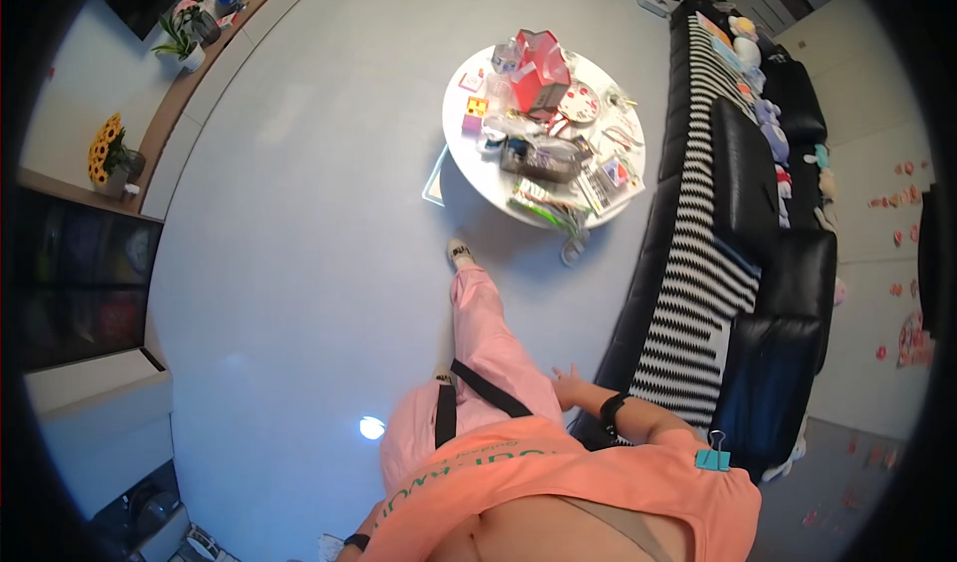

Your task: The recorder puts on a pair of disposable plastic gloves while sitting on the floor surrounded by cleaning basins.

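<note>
Standing beside the sofa, hands holding nothing.

We see our right hand (568, 376) hanging loose at the hip, fingers spread and not gripping — it is nearest to the black sofa (773, 293) with its zigzag-striped throw (698, 263). Our left hand is mostly out of view at the lower edge, only a dark wristband (357, 541) showing, so we cannot tell its grip. Ahead, past our shoe (460, 254), stands the round white table (469, 158) — crowded with a red box (539, 69) and small packets.
</note>
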The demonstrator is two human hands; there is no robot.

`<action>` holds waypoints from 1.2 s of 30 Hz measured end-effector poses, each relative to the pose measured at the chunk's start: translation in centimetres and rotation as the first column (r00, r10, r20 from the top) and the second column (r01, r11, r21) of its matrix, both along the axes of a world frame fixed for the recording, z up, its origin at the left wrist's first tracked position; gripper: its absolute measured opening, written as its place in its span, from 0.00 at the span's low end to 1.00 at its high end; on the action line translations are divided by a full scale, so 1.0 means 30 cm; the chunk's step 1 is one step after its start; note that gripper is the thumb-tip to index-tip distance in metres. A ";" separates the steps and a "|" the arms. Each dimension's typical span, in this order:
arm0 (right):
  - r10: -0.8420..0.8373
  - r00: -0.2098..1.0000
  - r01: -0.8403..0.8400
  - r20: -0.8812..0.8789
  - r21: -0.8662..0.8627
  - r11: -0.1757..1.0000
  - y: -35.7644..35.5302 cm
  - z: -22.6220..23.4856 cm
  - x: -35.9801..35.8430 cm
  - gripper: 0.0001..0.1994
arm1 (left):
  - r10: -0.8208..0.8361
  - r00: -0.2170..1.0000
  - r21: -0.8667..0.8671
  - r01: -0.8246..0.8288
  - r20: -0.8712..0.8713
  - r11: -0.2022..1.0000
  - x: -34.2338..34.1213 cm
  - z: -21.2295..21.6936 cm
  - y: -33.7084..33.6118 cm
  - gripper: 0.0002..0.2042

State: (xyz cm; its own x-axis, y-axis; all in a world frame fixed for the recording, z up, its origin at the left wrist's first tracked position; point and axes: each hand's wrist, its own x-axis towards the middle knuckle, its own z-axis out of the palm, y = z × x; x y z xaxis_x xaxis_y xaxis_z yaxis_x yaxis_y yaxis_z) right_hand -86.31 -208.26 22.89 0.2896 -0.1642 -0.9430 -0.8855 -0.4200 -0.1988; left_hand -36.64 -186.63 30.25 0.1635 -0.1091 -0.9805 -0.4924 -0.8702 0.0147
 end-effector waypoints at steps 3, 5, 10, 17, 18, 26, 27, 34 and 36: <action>-0.272 0.961 0.259 -0.044 -0.198 0.945 -0.512 -0.071 -0.067 0.32 | 0.038 0.999 0.016 -0.038 0.005 0.999 -0.060 0.024 -0.291 0.31; -0.474 0.876 0.473 0.087 -0.339 0.813 -0.882 -0.128 -0.111 0.26 | 0.087 0.996 0.003 -0.087 0.008 0.996 -0.116 0.036 -0.506 0.31; -0.550 0.573 0.804 0.608 -0.548 0.232 -1.622 -0.260 -0.131 0.32 | 0.203 0.979 -0.012 -0.203 -0.001 0.979 -0.314 0.092 -0.871 0.31; -0.704 0.632 0.671 0.325 -0.684 0.287 -2.063 -0.448 -0.060 0.40 | 0.327 0.945 0.074 -0.326 -0.013 0.943 -0.517 0.106 -1.054 0.32; -0.729 0.624 0.660 0.282 -0.689 0.299 -2.086 -0.478 -0.058 0.40 | 0.343 0.939 0.088 -0.340 -0.012 0.936 -0.528 0.106 -1.072 0.32; -0.628 0.657 0.618 0.418 -0.776 0.130 -2.152 -0.557 -0.160 0.14 | 0.431 0.899 0.120 -0.420 -0.082 0.900 -0.632 0.041 -1.177 0.32; -0.558 0.628 0.667 0.542 -0.745 0.027 -2.155 -0.542 -0.179 0.16 | 0.443 0.891 0.111 -0.433 -0.098 0.895 -0.641 0.024 -1.185 0.33; -0.577 0.108 0.986 0.809 -0.159 -0.039 -2.020 -0.400 -0.049 0.13 | 0.486 0.798 0.138 -0.470 -0.355 0.872 -0.658 0.085 -1.115 0.33; -0.573 0.404 0.914 0.713 -0.292 0.281 -1.904 -0.330 0.106 0.15 | 0.630 0.576 0.231 -0.615 -0.521 0.754 -0.591 0.117 -1.107 0.33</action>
